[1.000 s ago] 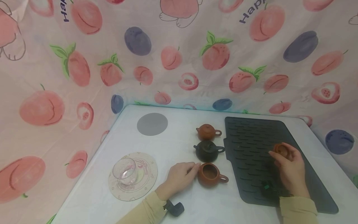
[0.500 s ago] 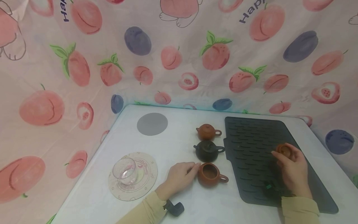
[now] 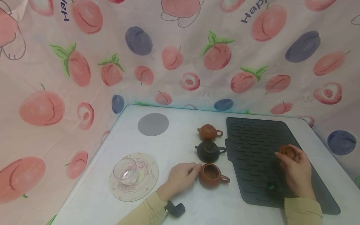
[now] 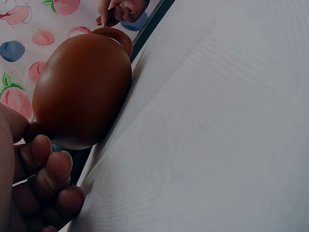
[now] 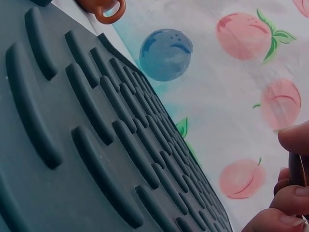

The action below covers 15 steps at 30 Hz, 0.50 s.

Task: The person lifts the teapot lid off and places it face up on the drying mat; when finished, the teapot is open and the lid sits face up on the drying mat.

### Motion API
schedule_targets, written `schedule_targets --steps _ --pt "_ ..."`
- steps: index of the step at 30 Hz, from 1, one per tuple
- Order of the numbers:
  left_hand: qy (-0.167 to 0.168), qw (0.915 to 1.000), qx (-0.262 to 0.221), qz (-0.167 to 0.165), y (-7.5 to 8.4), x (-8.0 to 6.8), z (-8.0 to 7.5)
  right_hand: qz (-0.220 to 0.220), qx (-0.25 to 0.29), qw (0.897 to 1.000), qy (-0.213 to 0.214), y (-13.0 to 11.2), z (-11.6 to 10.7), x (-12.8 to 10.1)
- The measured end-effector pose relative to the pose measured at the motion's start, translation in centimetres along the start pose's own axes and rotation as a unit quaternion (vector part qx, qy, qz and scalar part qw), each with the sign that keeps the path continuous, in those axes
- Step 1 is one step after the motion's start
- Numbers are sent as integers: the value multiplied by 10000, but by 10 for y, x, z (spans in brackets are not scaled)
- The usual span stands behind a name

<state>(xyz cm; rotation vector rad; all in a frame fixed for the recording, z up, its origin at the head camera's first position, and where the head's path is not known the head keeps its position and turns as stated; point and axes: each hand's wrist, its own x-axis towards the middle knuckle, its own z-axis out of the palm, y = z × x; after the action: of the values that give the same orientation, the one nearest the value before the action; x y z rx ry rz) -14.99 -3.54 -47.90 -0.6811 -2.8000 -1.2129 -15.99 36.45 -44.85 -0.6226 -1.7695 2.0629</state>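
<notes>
A reddish-brown clay teapot point(image 3: 207, 181) stands open on the white table, its handle to the right. My left hand point(image 3: 181, 177) pinches its short spout between thumb and fingers; the left wrist view shows the teapot body point(image 4: 82, 87) from the side. Over the dark mat, my right hand point(image 3: 298, 175) holds a small brown teapot lid point(image 3: 288, 152) between thumb and fingers, hollow underside showing. Only the edge of the lid point(image 5: 295, 169) appears in the right wrist view. Behind the open teapot sit a black teapot point(image 3: 207, 152) and a smaller brown teapot point(image 3: 207, 132), both with lids on.
A dark ridged mat point(image 3: 253, 140) covers the table's right side. At left, a clear glass cup point(image 3: 123, 175) stands on a round patterned coaster point(image 3: 149, 181). Farther back lies a grey disc point(image 3: 153, 124). Fruit-print cloth point(image 3: 180, 56) hangs behind the table.
My right hand has shifted slightly to the right with the lid in its fingers. The left hand and the open teapot have stayed in place.
</notes>
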Motion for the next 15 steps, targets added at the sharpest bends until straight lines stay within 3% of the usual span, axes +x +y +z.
schedule_targets --steps 15 --pt "-47 10000 -13 -43 2 -1 -2 27 8 10000 53 0 -5 0"
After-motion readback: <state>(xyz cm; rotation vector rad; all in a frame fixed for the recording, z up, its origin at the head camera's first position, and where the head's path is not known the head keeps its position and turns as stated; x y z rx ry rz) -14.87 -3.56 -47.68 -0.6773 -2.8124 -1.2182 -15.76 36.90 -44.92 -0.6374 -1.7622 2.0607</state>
